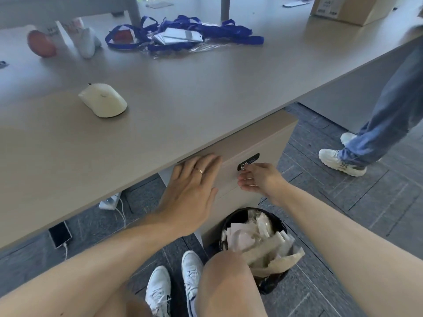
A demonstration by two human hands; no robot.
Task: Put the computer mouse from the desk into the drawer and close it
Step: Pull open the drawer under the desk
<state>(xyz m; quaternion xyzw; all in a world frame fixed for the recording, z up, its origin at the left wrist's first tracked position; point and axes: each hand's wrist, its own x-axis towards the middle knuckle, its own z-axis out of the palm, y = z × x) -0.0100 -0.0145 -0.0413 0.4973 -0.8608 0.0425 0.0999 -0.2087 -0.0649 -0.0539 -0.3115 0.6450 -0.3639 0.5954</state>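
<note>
1. While the drawer (242,165) under the counter's near edge looks shut, I have both hands down at its front in the head view, the only view I have.
2. My left hand (192,191) lies flat and released against the drawer face just below the counter (183,92) edge, fingers spread, grasping nothing. I judge it is there to steady the cabinet.
3. My right hand (258,177) reaches to the small black lock plate (249,160). Its fingertips are pinched at what looks like a key (245,167) in the lock, probably to turn it before pulling. The piece is too small for me to be sure.
4. The computer mouse (104,100), cream-white, sits untouched on the counter, well back from the near edge and toward its left side, apart from both hands. It comes after the drawer opens.
5. Farther back lie blue lanyards (183,33) with badge cards and a reddish ball (41,43); a full waste bin (254,239) stands on the floor right below the drawer, so I should mind it.
6. Writing: the plate carries faint pale marks I cannot read. A cardboard box (348,8) at the far right corner has dark print, also unreadable. Another person's shoe (341,162) shows a small logo, too blurred to tell.
</note>
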